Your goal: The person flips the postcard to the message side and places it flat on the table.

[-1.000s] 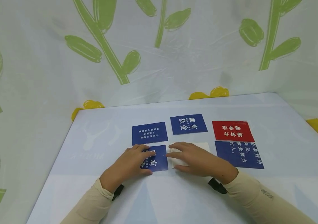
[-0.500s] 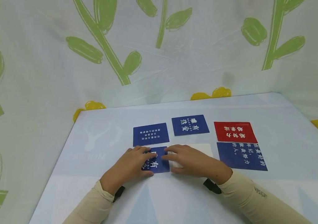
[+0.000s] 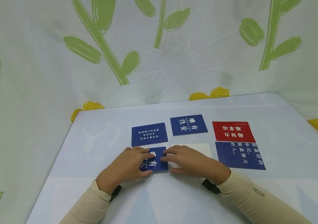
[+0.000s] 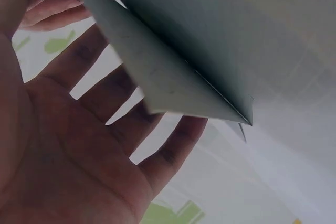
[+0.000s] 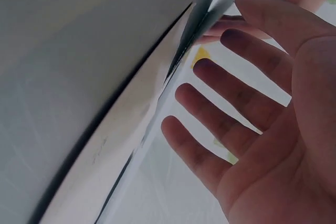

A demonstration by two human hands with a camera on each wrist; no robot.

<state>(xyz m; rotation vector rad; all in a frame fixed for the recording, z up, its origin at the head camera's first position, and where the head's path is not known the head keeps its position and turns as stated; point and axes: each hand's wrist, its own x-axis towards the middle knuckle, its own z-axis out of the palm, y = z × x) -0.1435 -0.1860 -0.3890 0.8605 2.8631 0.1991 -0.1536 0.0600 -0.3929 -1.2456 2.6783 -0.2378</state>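
My left hand [image 3: 129, 164] holds a blue card with white characters [image 3: 159, 157] by its left part, fingers over the top and thumb at the near edge. In the left wrist view, the card's pale underside [image 4: 157, 72] slopes up from the table, with my fingertips hidden behind it. My right hand [image 3: 191, 160] hovers over a cream card [image 3: 205, 148], and its index and middle fingertips are at the blue card's right edge. The right wrist view shows its fingers [image 5: 241, 95] spread and loosely bent, apart from the cream card [image 5: 107, 145] below.
Behind the hands lie two more blue cards, one at left [image 3: 149, 134] and one at middle [image 3: 189, 125]. To the right, a red card [image 3: 233, 131] lies just behind a large-lettered blue card [image 3: 240, 155]. A leaf-patterned curtain [image 3: 175, 68] borders the pale table [image 3: 97, 124].
My right hand has shifted slightly left, bringing its fingertips onto the held blue card's right edge. The left hand stays nearly in place, and the other cards have not moved.
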